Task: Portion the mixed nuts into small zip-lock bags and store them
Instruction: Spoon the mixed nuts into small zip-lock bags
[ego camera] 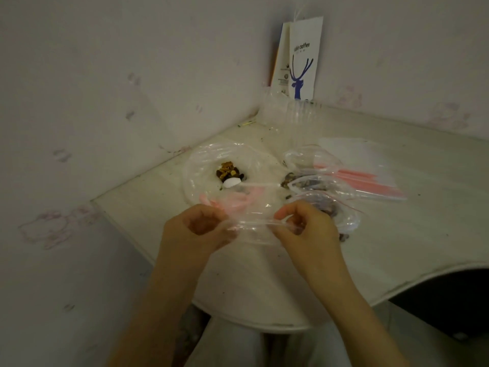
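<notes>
Pinching the zip-lock bag [251,225] stretched between them, your left hand [197,230] and right hand [308,229] clamp its rim. It is probably light, limp, slippery film, so take hold at that stiffer rim under your fingertips.

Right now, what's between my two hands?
A small clear zip-lock bag, pinched by the left hand and the right hand, in the head view.

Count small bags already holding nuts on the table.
2 seen: the far filled bag sits right of the large open bag; the near filled bag lies partly behind the right hand. The puffed bag behind them is unclear; more may be hidden. The held bag looks empty.
</notes>
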